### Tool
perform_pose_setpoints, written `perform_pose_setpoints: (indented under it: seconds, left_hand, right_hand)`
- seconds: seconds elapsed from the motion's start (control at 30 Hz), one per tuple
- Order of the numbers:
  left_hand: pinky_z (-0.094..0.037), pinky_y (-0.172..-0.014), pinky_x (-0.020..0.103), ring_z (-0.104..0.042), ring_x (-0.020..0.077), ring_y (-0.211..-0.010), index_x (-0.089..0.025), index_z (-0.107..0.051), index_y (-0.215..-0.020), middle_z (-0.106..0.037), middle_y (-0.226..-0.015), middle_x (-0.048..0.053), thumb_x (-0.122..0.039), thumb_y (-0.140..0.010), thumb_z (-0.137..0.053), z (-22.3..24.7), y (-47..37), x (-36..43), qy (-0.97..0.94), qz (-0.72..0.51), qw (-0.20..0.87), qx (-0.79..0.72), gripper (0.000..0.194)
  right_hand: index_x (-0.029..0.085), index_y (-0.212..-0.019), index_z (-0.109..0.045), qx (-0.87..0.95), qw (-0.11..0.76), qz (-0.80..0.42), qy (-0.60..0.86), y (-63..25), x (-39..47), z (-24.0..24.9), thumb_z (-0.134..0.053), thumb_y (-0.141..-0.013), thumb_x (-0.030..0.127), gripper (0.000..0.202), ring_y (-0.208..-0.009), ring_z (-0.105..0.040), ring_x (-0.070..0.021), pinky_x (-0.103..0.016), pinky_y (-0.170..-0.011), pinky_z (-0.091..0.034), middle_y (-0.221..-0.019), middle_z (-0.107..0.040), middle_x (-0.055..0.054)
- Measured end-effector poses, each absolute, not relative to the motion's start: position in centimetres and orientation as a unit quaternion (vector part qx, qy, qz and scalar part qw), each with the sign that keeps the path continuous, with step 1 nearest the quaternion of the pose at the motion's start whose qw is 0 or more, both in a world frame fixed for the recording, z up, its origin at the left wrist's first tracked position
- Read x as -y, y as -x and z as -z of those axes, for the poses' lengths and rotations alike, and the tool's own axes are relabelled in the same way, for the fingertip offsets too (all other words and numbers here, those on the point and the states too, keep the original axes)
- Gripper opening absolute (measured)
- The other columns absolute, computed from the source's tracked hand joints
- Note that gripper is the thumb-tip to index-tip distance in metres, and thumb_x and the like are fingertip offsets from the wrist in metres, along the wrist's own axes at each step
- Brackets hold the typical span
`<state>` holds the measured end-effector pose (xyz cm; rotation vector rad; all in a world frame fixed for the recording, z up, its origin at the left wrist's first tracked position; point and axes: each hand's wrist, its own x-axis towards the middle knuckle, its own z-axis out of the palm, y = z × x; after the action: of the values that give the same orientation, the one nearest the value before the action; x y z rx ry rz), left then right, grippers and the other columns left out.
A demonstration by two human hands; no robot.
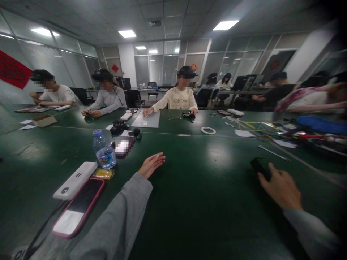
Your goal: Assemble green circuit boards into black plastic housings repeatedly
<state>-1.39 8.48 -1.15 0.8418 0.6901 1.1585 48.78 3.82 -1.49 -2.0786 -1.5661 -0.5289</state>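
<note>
My left hand [152, 164] is held over the green table with its fingers stretched out and nothing in it. To its left stand a clear water bottle [105, 153] with a blue cap, a small yellow packet [104, 174], a white power bank [76, 180] and a phone in a pink case [80, 206]. My right hand [283, 187] is closed on a flat black object [259, 167], which looks like a phone; blur and the fingers hide part of it. A metal wrench [273, 152] lies just beyond that hand.
The green table [189, 202] spreads across the view. A white ring [208, 130] lies towards the far side. Cables and a blue item [321, 124] are heaped at the right. Black parts [119, 127] sit behind the bottle. Several people sit around the table.
</note>
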Motion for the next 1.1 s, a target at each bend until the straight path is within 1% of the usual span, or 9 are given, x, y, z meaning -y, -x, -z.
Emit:
perform_pose_setpoints:
  seconds: [0.1,0.27,0.37,0.47,0.57,0.7,0.8,0.97,1.1]
  left_hand:
    - [-0.046,-0.092,0.032,-0.063,0.0180,-0.099,-0.013,-0.059,-0.118,-0.063,-0.114,0.014,-0.029,-0.081,-0.063,1.0,1.4,-8.3,-0.374,-0.524,0.698,-0.315,0.041]
    - [-0.047,-0.091,0.033,-0.064,0.0185,-0.096,-0.016,-0.050,-0.126,-0.063,-0.114,0.014,-0.028,-0.077,-0.068,1.1,1.0,-8.1,-0.365,-0.528,0.694,-0.327,0.053]
    - [-0.049,-0.086,0.033,-0.065,0.0164,-0.088,-0.018,-0.045,-0.128,-0.063,-0.109,0.012,-0.027,-0.073,-0.072,1.5,0.7,-8.3,-0.358,-0.542,0.681,-0.337,0.062]
    - [-0.051,-0.081,0.032,-0.063,0.0158,-0.089,-0.021,-0.046,-0.125,-0.055,-0.119,0.012,-0.025,-0.066,-0.077,1.9,0.3,-8.5,-0.366,-0.560,0.644,-0.371,0.067]
    - [-0.052,-0.079,0.031,-0.062,0.0168,-0.093,-0.021,-0.048,-0.121,-0.048,-0.126,0.013,-0.025,-0.062,-0.080,2.0,-0.1,-8.5,-0.374,-0.562,0.618,-0.403,0.067]
    - [-0.052,-0.074,0.030,-0.063,0.0153,-0.086,-0.020,-0.051,-0.116,-0.053,-0.120,0.011,-0.028,-0.065,-0.078,1.7,-0.2,-8.3,-0.364,-0.562,0.623,-0.405,0.059]
    - [-0.052,-0.072,0.029,-0.064,0.0169,-0.086,-0.020,-0.053,-0.112,-0.060,-0.112,0.010,-0.027,-0.063,-0.079,1.5,0.0,-8.3,-0.367,-0.562,0.630,-0.391,0.055]
    - [-0.053,-0.073,0.029,-0.065,0.0174,-0.084,-0.019,-0.053,-0.113,-0.064,-0.104,0.008,-0.023,-0.063,-0.079,1.5,0.5,-8.6,-0.363,-0.590,0.621,-0.366,0.057]
    - [-0.053,-0.073,0.027,-0.064,0.0171,-0.088,-0.022,-0.052,-0.120,-0.063,-0.106,0.008,-0.020,-0.064,-0.077,1.4,0.8,-8.8,-0.369,-0.582,0.640,-0.341,0.061]
  right_hand:
    - [0.011,-0.140,-0.036,0.656,0.275,0.149,0.687,-39.4,-6.6,1.8,-0.044,-0.089,0.044,0.061,-0.104,-0.049,-0.0308,-0.043,-0.086,-0.043,-0.112,-0.048,-0.021]
    - [0.019,-0.143,-0.029,0.758,0.360,0.060,0.540,-21.2,-6.8,1.4,-0.042,-0.090,0.033,0.056,-0.108,-0.046,-0.0275,-0.042,-0.087,-0.048,-0.117,-0.046,-0.014]
    - [0.022,-0.143,-0.028,0.781,0.373,0.026,0.501,-15.3,-6.2,1.4,-0.043,-0.090,0.028,0.056,-0.106,-0.046,-0.0281,-0.044,-0.085,-0.049,-0.116,-0.046,-0.013]
    - [0.022,-0.143,-0.027,0.779,0.377,0.011,0.501,-13.8,-5.8,1.3,-0.043,-0.090,0.025,0.056,-0.105,-0.045,-0.0289,-0.046,-0.084,-0.049,-0.116,-0.047,-0.013]
    - [0.021,-0.145,-0.021,0.777,0.390,0.002,0.494,-14.1,-5.7,1.2,-0.043,-0.090,0.025,0.060,-0.106,-0.045,-0.0291,-0.048,-0.087,-0.047,-0.117,-0.047,-0.013]
    - [0.020,-0.148,-0.007,0.795,0.394,-0.019,0.461,-14.2,-5.4,0.9,-0.045,-0.089,0.024,0.070,-0.110,-0.045,-0.0291,-0.049,-0.092,-0.044,-0.127,-0.044,-0.013]
    - [0.021,-0.148,-0.004,0.807,0.401,-0.048,0.431,-14.2,-5.1,0.8,-0.047,-0.089,0.026,0.074,-0.112,-0.045,-0.0280,-0.047,-0.095,-0.043,-0.131,-0.042,-0.012]
    - [0.019,-0.146,-0.015,0.758,0.469,-0.176,0.418,-14.6,-5.3,1.2,-0.061,-0.083,0.041,0.080,-0.114,-0.047,-0.0239,-0.042,-0.101,-0.040,-0.126,-0.045,-0.012]
    - [0.017,-0.133,-0.037,0.687,0.481,-0.323,0.438,-15.0,-6.6,2.2,-0.052,-0.088,0.047,0.056,-0.101,-0.055,-0.0203,-0.039,-0.092,-0.045,-0.111,-0.055,-0.010]
